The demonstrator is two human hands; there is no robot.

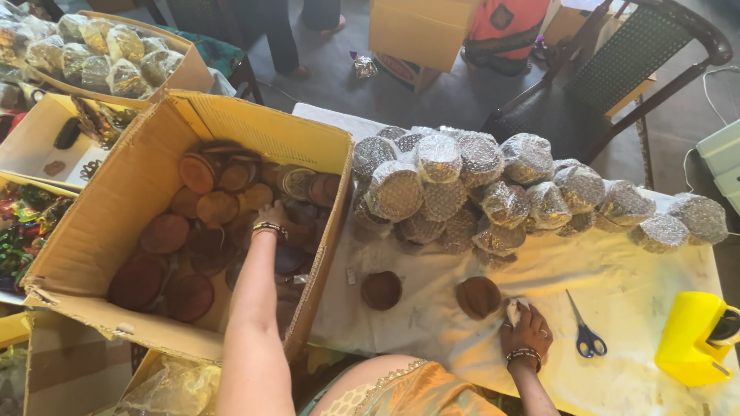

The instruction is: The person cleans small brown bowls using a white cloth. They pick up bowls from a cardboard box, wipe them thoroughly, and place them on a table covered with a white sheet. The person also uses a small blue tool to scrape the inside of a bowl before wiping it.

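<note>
At the left of the frame the left hand reaches down into a large open brown cardboard box and rests among the round flat brown discs that fill it; the fingers are buried between the discs, so I cannot tell whether its grip is closed on one or merely touching them. A beaded bracelet circles that wrist. At the lower centre-right the right hand lies on the counter covered with a white cloth, its grip curled closed around a small crumpled whitish piece that looks like wrapping, though what it is exactly is hard to make out. Just beside that hand, to its upper left, sits a round brown disc on the cloth, and a second similar brown disc lies further left, near the box wall. Across the middle of the frame a heap of discs wrapped in clear shiny bubble film stretches from the box edge to the right side. Right of the right hand lie blue-handled scissors, and at the lower right edge stands a yellow plastic tape dispenser. In the upper left a second cardboard box holds more wrapped bundles, and a dark wooden chair stands at the upper right.
</note>
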